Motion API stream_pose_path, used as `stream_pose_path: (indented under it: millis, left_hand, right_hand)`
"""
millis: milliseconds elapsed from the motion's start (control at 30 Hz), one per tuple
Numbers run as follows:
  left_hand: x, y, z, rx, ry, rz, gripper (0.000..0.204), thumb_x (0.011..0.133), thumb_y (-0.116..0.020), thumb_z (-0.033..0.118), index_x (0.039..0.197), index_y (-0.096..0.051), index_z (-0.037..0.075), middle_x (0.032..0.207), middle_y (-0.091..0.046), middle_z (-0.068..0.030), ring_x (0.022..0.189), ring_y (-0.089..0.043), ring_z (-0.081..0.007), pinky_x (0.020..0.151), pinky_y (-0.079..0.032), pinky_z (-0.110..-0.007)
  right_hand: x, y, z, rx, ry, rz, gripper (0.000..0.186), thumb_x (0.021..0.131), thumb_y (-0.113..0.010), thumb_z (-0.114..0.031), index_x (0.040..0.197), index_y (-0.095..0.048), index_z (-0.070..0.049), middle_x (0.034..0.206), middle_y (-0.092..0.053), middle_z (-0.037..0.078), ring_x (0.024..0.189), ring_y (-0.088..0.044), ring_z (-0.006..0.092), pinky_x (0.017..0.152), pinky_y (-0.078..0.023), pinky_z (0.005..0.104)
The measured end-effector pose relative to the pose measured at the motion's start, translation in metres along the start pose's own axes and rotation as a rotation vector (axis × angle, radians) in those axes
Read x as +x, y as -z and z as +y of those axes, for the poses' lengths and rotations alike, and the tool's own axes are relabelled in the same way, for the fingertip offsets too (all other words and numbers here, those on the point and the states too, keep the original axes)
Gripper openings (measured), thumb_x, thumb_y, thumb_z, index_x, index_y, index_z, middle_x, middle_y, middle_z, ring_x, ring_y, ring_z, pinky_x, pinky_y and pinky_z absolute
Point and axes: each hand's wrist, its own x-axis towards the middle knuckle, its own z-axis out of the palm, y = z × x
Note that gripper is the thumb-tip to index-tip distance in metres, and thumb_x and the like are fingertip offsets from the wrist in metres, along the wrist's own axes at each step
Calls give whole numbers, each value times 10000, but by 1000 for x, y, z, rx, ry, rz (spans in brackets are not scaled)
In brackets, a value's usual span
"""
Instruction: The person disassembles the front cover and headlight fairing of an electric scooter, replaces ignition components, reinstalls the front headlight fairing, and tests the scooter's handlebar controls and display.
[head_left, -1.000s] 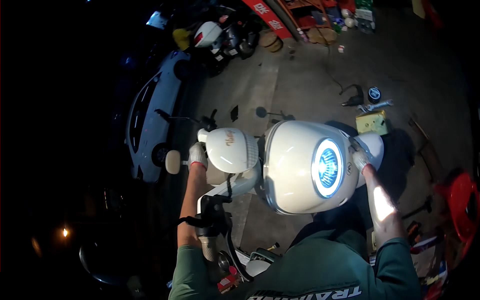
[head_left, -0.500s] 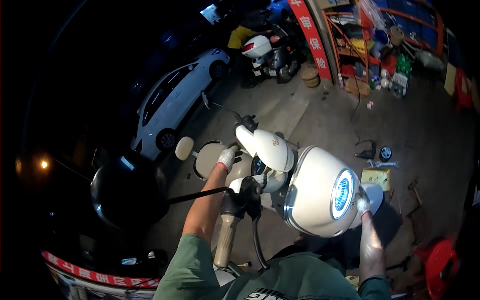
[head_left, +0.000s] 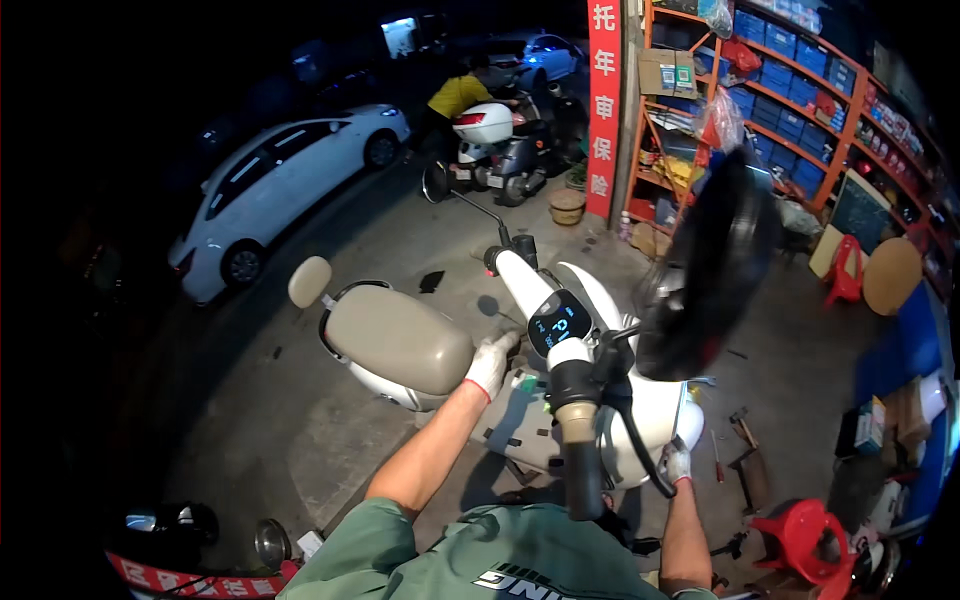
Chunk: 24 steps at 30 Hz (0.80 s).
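A white scooter stands before me, with a beige seat (head_left: pixel 400 340) and a lit dashboard (head_left: pixel 560 325). My left hand (head_left: pixel 490 366), in a white glove, reaches just past the seat's front end, fingers stretched toward the scooter's inner side below the dashboard. What its fingertips touch is hidden. Low on the right, my gloved right hand (head_left: pixel 677 461) is against the edge of the white front panel (head_left: pixel 645 425); its fingers are partly hidden. The near handlebar grip (head_left: pixel 580 450) and brake lever (head_left: pixel 640 445) stand between my arms. A black mirror (head_left: pixel 710 270), blurred, covers part of the front.
Behind stand a white car (head_left: pixel 290 180), parked scooters (head_left: pixel 500 145) and a person in a yellow top (head_left: pixel 460 95). Orange shelving (head_left: pixel 845 130) holds blue bins. A hammer (head_left: pixel 742 428) and a screwdriver (head_left: pixel 717 455) lie on the floor near a red stool (head_left: pixel 800 535).
My view has shifted: the seat and dashboard now show fully, and the headlight is out of sight. The near mirror has crossed from left to right in view. Both hands stay at the scooter.
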Motion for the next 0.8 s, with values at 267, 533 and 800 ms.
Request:
stream_pose_path:
  millis: [267,533,800]
  left_hand:
    - [-86,-13,-13,-543,672,-679,511,991,-453,430,1317,-447,37,1220,-556,-179,1058,-579,-319,811,-500,-462]
    - [-118,-48,42,-889,795,-996,667,967,-377,568,1449,-309,113,1423,-421,-124,1286,-450,-309,1086,-350,-508]
    - [-126,-53,48,-977,760,-852,537,996,-414,457,1392,-371,96,1336,-489,-120,1229,-502,-286,1038,-413,-473]
  right_hand:
    - [-143,-24,102,494,-322,136,273,913,-538,-352,1081,-597,-145,984,-635,70,864,-623,236,715,-495,433]
    - [-265,-77,87,276,-603,319,360,929,-506,-297,1182,-626,-73,1097,-685,95,938,-652,274,800,-509,405]
    - [-289,-85,106,215,-662,243,407,915,-572,-340,1246,-573,-104,1150,-664,116,972,-657,294,789,-522,400]
